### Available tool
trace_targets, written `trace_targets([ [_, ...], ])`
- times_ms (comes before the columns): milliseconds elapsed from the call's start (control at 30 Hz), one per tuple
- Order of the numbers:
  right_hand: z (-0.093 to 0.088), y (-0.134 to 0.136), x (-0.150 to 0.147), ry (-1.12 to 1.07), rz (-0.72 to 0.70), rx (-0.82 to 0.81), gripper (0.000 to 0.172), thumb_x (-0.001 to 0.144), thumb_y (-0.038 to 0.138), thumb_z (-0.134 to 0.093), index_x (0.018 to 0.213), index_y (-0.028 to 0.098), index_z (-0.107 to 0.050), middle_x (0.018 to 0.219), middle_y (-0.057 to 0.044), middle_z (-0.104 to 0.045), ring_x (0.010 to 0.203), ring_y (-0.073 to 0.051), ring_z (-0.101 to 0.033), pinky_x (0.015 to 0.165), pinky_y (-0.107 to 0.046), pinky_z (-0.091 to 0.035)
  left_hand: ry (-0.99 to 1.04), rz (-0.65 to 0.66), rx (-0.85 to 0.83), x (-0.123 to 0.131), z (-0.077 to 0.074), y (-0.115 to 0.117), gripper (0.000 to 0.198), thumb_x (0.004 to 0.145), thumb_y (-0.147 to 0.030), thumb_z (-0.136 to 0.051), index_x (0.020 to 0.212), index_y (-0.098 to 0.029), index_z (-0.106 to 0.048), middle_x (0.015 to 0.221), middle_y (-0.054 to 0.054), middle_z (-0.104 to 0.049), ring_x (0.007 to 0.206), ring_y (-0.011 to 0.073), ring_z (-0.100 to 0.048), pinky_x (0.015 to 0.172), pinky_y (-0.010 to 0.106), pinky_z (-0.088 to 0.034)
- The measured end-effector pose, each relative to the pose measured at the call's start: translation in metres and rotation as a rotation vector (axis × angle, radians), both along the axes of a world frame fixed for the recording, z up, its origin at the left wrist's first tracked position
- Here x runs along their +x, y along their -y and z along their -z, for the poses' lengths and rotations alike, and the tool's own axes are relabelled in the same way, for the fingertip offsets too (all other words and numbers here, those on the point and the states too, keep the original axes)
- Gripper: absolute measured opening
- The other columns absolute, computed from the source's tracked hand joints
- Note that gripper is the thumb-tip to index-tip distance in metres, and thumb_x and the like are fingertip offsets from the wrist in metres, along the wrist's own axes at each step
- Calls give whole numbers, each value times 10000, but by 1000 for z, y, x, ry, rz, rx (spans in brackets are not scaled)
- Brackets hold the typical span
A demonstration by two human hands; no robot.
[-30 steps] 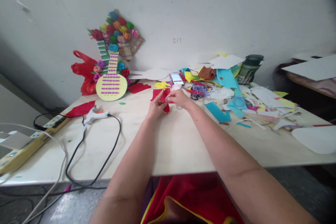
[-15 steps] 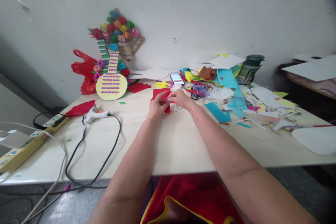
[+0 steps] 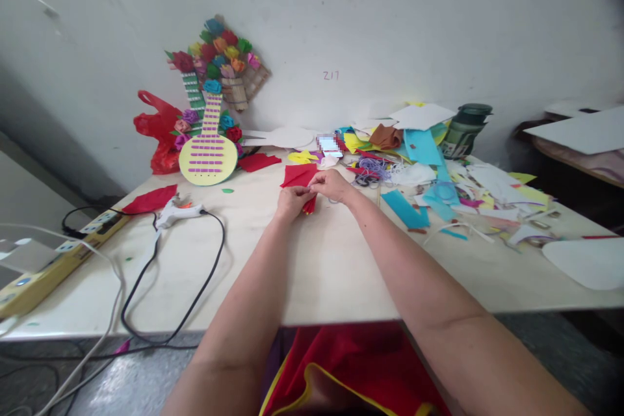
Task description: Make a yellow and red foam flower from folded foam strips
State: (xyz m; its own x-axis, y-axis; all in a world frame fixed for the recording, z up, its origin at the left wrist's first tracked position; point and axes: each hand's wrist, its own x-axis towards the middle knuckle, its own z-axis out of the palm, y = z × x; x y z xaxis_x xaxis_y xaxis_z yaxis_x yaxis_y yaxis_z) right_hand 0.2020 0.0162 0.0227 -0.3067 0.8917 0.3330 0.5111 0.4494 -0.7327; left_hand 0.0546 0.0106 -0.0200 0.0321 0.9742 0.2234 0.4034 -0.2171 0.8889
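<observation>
Nearest: both forearms reach out from the lower edge over a red cloth with yellow trim [image 3: 351, 364] and across the pale table [image 3: 316, 266], converging at mid-table.

Left hand [image 3: 291, 201]: knuckles up, fingers curled shut, pinching the near edge of a red craft sheet [image 3: 297, 175]. Right hand [image 3: 333, 184]: fingers bent, tips closed on the same sheet, meeting the left fingertips. The sheet lies low over the table centre, and a folded part of it shows below the left hand.

Left side: white glue gun [image 3: 178, 211] with black cord; beyond it a yellow power strip [image 3: 53, 260].

Farther back: yellow guitar-shaped craft [image 3: 208, 156] leaning on the wall beside a red plastic bag [image 3: 158, 136], contents not visible. Right of centre, a heap of coloured scraps [image 3: 424, 169]. Far right, a dark green lidded jar [image 3: 465, 127]; cannot tell what it holds.
</observation>
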Motion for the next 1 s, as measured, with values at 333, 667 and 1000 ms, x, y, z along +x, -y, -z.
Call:
trace_targets([
  [333,2,0,2,-240,-76,-72,107,639,149,-584,625,130,-688,607,-17,-644,604,-117,-555,640,-256,-449,-66,-44,278,2,-1,-6,128,671,-306,-686,650,-180,-674,904,44,-593,794,130,-573,699,238,-448],
  [667,-8,5,13,-433,-17,-151,194,644,200,-603,793,118,-696,586,10,-615,582,-98,-539,617,-240,-438,-344,-36,380,2,-5,-5,146,750,-319,-628,706,-193,-688,892,36,-639,774,140,-591,666,250,-428],
  [1000,18,-24,33,-485,299,-110,224,599,160,-608,799,156,-709,1126,-69,-637,1033,-197,-569,902,-328,-424,-165,-2,268,-2,2,-9,134,713,-249,-635,619,-165,-680,764,34,-640,693,124,-571,664,234,-422],
])
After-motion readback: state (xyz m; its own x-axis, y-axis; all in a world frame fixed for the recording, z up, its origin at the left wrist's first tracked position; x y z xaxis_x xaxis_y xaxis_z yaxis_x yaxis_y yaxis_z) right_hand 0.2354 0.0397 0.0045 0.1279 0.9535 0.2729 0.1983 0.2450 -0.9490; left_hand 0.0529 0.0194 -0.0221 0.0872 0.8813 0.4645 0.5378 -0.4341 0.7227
